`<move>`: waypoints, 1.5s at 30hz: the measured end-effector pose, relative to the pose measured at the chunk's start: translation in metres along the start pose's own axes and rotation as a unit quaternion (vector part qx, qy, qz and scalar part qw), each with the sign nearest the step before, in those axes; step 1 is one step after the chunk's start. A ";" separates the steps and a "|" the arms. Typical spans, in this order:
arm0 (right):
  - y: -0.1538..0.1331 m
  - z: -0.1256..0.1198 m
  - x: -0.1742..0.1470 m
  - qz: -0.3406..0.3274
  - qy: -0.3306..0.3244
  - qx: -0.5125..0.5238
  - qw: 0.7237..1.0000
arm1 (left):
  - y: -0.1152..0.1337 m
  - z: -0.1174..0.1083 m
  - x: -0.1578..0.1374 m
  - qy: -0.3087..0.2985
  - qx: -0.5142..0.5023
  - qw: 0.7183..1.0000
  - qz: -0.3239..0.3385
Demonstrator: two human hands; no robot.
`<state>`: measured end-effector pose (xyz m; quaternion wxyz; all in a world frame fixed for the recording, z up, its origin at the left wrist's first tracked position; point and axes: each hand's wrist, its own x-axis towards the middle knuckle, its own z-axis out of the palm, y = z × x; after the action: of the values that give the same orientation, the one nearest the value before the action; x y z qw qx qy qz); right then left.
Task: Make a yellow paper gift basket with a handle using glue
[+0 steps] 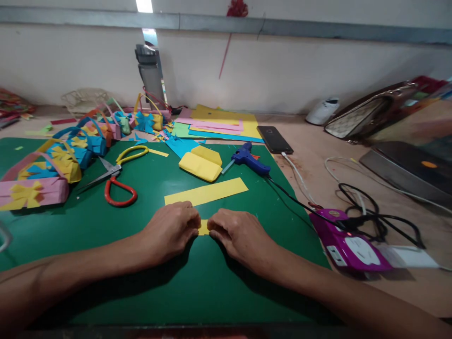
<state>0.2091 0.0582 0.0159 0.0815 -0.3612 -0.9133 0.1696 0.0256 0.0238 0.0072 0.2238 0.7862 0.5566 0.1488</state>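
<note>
A small piece of yellow paper (204, 228) is pinched between my two hands, low over the green mat. My left hand (173, 228) grips its left end, fingers closed. On its right end, my right hand (240, 235) is closed in the same way. Most of the piece is hidden by my fingers. Just beyond my hands lies a long yellow paper strip (208, 192). Farther back is a folded yellow paper shape (200, 165), with a blue glue gun (250, 160) lying to its right.
Scissors (113, 173) lie spread at the left, beside several small paper baskets (72, 154). Coloured sheets (226, 123) and a phone (274, 139) are at the back. A purple power strip (349, 245) with tangled cables sits at the right. The green mat (169, 292) covers the table's front.
</note>
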 end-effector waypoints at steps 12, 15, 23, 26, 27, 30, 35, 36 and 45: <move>-0.006 -0.006 0.005 0.011 -0.020 0.033 0.999 | -0.003 -0.004 0.000 0.025 -0.065 0.998 -0.003; -0.009 -0.007 0.008 0.018 -0.032 0.034 0.999 | -0.006 -0.008 0.000 0.044 -0.094 0.994 -0.012; -0.018 -0.010 0.016 0.044 -0.094 0.002 0.995 | -0.009 -0.009 -0.003 0.010 -0.106 0.994 0.005; -0.018 -0.009 0.017 0.050 -0.094 0.021 0.994 | -0.009 -0.008 -0.004 -0.012 -0.113 0.993 0.023; -0.017 -0.008 0.017 0.051 -0.090 0.026 0.994 | -0.009 -0.007 -0.004 -0.017 -0.115 0.993 0.022; -0.015 -0.005 0.017 0.047 -0.083 0.027 0.995 | -0.007 -0.006 -0.004 -0.031 -0.111 0.993 0.011; -0.015 -0.003 0.018 0.050 -0.083 -0.007 0.995 | -0.004 -0.005 -0.003 -0.032 -0.093 0.995 -0.005; -0.015 -0.003 0.018 0.053 -0.085 -0.016 0.995 | -0.004 -0.005 -0.003 -0.032 -0.094 0.995 -0.005; -0.016 0.003 0.017 0.043 -0.071 -0.081 0.993 | -0.007 -0.001 -0.004 -0.013 -0.080 0.997 0.013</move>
<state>0.1857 0.0586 0.0199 -0.0204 -0.3922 -0.9113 0.1240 0.0185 0.0221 0.0046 0.2909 0.7748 0.5297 0.1857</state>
